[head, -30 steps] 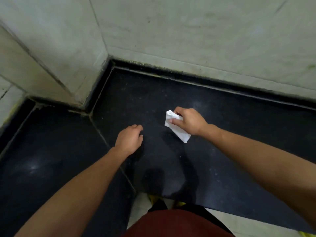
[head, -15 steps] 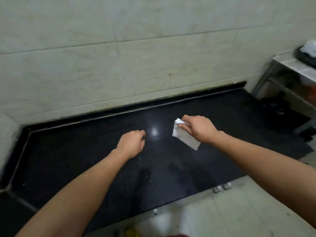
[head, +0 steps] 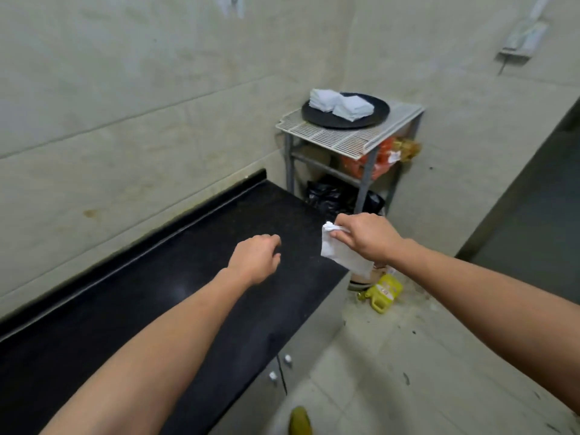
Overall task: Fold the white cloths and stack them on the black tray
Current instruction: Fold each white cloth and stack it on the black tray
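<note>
My right hand (head: pixel 368 237) grips a folded white cloth (head: pixel 342 255) by its top edge; the cloth hangs over the right end of the black counter (head: pixel 157 296). My left hand (head: pixel 255 257) hovers above the counter with loosely curled fingers and holds nothing. A round black tray (head: pixel 370 119) sits on a white wire rack (head: pixel 345 136) in the far corner. Two stacks of folded white cloths (head: pixel 340 105) lie on the tray.
The rack's lower shelves hold orange packets (head: pixel 364 164) and a black bag (head: pixel 329 194). A yellow jug (head: pixel 384 291) lies on the tiled floor by the counter's end. Tiled walls run behind the counter and rack. A dark doorway (head: pixel 539 208) is at the right.
The view has swung right, from the counter's left corner to the rack and tray. Both hands keep their pose, the right still holding the cloth, now at the counter's right end.
</note>
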`<state>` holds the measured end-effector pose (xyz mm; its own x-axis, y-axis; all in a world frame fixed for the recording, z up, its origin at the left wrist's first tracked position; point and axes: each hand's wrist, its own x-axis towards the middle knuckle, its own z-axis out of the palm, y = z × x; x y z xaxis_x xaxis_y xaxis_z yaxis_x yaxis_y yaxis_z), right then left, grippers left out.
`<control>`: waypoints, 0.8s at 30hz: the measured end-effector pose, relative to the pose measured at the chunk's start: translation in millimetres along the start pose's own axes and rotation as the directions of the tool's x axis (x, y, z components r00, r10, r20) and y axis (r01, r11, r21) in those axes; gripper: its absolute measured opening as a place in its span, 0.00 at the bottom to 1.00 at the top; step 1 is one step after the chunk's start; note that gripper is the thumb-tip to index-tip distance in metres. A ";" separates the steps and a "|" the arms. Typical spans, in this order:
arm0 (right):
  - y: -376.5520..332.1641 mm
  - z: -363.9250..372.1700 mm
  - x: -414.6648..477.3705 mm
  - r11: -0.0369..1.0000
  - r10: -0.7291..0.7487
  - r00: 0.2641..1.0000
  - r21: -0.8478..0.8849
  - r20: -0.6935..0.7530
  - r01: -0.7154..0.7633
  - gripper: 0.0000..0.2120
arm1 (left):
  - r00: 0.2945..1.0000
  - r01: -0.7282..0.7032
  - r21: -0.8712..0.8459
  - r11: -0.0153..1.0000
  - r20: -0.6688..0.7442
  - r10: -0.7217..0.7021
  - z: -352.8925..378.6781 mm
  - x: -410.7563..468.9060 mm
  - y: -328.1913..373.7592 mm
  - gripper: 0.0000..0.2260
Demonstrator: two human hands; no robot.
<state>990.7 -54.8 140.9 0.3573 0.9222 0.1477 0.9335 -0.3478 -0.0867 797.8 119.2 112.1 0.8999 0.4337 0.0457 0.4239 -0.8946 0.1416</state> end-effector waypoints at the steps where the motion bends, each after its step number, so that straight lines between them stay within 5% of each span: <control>1: 21.5 -2.9 -0.5 1.000 0.022 1.000 -0.006 -0.008 -0.022 0.15 | 0.999 -0.035 0.008 0.999 -0.001 0.035 1.1 20.8 13.9 0.11; 10: 187.2 -31.9 43.3 0.993 0.112 0.992 -0.027 -0.056 -0.114 0.14 | 0.962 -0.256 -0.008 0.967 -0.104 0.254 7.9 212.7 106.0 0.10; 24: 375.8 -105.6 190.6 0.990 0.137 0.975 0.049 -0.177 -0.130 0.13 | 0.945 -0.219 -0.047 0.975 -0.257 0.200 -35.6 456.3 152.4 0.11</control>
<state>1412.6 -27.6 240.5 0.4810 0.8214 0.3065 0.8766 -0.4561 -0.1533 1269.4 184.6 189.7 0.9093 0.2585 0.3261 0.2109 -0.9618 0.1742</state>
